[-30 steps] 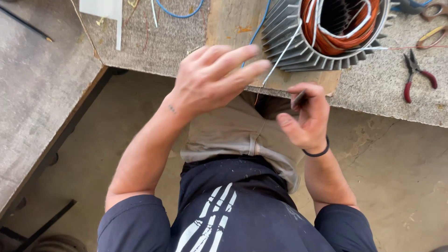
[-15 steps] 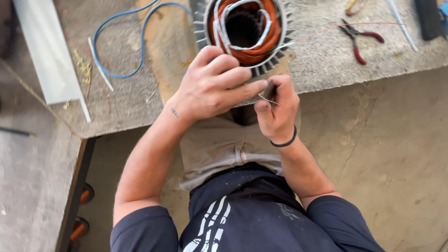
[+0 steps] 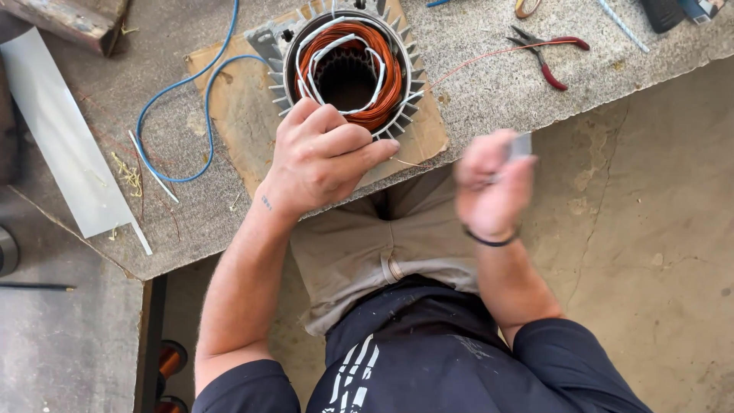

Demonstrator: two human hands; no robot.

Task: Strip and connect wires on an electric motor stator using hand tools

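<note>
While left hand (image 3: 325, 157) grips stator (image 3: 348, 69) | right hand (image 3: 493, 183) raised, blurred

The person wears a dark navy short-sleeved shirt (image 3: 451, 359) with white striped print on its front, and khaki trousers (image 3: 382, 237). Just below the right grip (image 3: 493, 183), a thin black band (image 3: 489, 240) circles the wrist. Just below the left grip (image 3: 325, 157), a small dark mark (image 3: 265, 203) sits on the wrist.

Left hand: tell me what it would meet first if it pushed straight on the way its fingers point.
The left hand points toward the right along the bench edge, resting against the finned grey metal motor housing with copper windings. Straight on, it would likely brush the housing's lower fins first; depth is unclear.
</note>
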